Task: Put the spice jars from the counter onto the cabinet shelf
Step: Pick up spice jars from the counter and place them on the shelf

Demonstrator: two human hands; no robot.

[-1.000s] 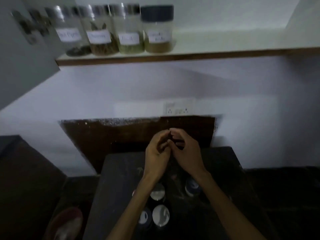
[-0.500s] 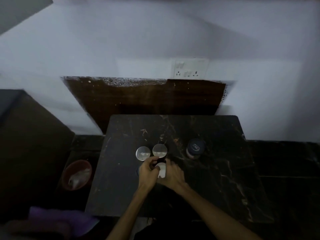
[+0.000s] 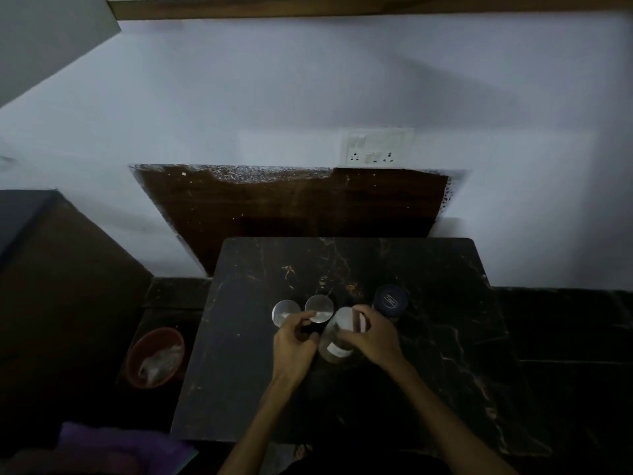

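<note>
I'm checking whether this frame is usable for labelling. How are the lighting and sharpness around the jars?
Head view: dim overall, the dark counter swallows detail; silver jar lids catch glare; the jar held between left hand and right hand is soft, its label unreadable.

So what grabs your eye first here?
Two bare hands meet mid-counter: the right hand grips a tilted clear jar with a silver lid, the left hand beside it. Two more silver-lidded jars stand behind, a dark-lidded jar to the right.
</note>
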